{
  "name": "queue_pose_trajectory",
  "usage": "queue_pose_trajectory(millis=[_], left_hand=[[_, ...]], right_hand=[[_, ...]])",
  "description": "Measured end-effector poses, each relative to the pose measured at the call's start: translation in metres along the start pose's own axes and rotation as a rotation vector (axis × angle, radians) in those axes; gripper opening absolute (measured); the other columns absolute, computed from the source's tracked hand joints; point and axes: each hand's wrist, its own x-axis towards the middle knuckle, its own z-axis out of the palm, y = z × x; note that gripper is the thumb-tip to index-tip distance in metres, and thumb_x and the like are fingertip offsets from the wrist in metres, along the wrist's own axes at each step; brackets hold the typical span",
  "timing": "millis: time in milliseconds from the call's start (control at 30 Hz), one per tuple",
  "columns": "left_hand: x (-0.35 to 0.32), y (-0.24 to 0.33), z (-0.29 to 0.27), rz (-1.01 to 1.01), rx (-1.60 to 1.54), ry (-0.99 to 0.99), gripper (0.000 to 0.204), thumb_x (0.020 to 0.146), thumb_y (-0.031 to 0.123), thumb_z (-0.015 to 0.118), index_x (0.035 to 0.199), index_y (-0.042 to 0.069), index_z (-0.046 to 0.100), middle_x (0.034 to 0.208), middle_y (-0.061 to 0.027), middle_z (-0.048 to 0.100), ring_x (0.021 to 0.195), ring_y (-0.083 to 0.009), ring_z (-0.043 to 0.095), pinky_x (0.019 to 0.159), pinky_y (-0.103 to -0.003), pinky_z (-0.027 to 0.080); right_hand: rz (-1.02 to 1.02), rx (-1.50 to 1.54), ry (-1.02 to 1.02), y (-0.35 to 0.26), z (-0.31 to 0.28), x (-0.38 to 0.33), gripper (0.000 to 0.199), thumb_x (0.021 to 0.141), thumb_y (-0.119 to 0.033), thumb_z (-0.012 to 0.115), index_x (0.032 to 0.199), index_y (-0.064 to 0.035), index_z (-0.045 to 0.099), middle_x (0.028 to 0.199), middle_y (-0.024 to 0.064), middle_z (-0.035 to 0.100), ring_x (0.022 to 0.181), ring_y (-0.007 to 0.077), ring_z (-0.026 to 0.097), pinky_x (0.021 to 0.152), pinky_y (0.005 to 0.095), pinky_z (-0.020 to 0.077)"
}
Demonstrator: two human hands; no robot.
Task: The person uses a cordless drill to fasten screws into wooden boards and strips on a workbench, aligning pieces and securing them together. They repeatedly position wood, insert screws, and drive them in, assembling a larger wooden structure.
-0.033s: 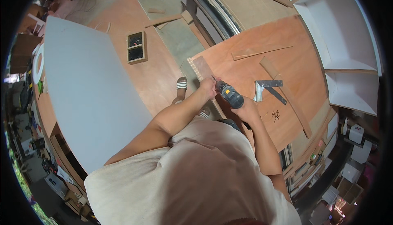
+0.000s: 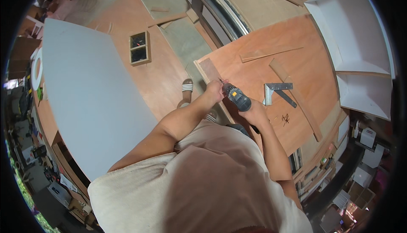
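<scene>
Head camera looks down on a person who stands at a plywood sheet [image 2: 271, 63] of reddish-brown colour. The right hand [image 2: 255, 109] is closed around the handle of a cordless drill [image 2: 237, 98], dark blue-grey with a yellow ring near the chuck. The drill is tilted, its nose pointing up-left toward the near-left corner of the sheet. The left hand [image 2: 215, 89] is just beside the drill's tip, fingers pinched together there; something small may be between them, but it is too small to tell what. Under both hands a narrow wood strip [image 2: 210, 70] lies along the left edge of the sheet.

To the right of the drill, a metal try square [image 2: 275, 92] lies flat on the sheet. A long wooden batten [image 2: 296, 99] runs diagonally close beside the square, and a thin wood sliver [image 2: 269, 53] lies farther up. Some dark pencil marks [image 2: 285, 118] are on the sheet near the right forearm.

Below the left forearm a foot in a white-strapped sandal [image 2: 187, 87] stands on the floor. On the left is a large grey-white board [image 2: 85, 97], and a small wooden box [image 2: 139, 48] with two compartments rests on another plywood panel.
</scene>
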Motion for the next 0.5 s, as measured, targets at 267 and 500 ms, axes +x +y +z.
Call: queue_pose_trajectory(millis=[267,500], left_hand=[[0.031,0.029,-0.017,-0.136,-0.002,0.065,0.023,0.105,0.026,0.038,0.116,0.015,0.055,0.109,-0.0021,0.064,0.096,-0.0188,0.063,0.089,-0.045,0.046],[0.034,0.044,-0.024,-0.226,-0.066,0.008,0.021,0.106,0.026,0.035,0.113,0.019,0.054,0.109,-0.0022,0.064,0.101,-0.0198,0.062,0.093,-0.046,0.044]], right_hand=[[0.263,-0.013,-0.143,-0.011,0.028,0.084,0.042,0.070,-0.019,0.071,0.108,-0.0035,0.069,0.094,0.0208,0.071,0.090,0.0357,0.069,0.080,0.0397,0.0529],[0.340,0.012,-0.126,-0.033,0.029,0.115,0.030,0.069,-0.015,0.069,0.091,0.0041,0.065,0.077,0.0166,0.068,0.073,0.0254,0.067,0.070,0.0370,0.0517]])
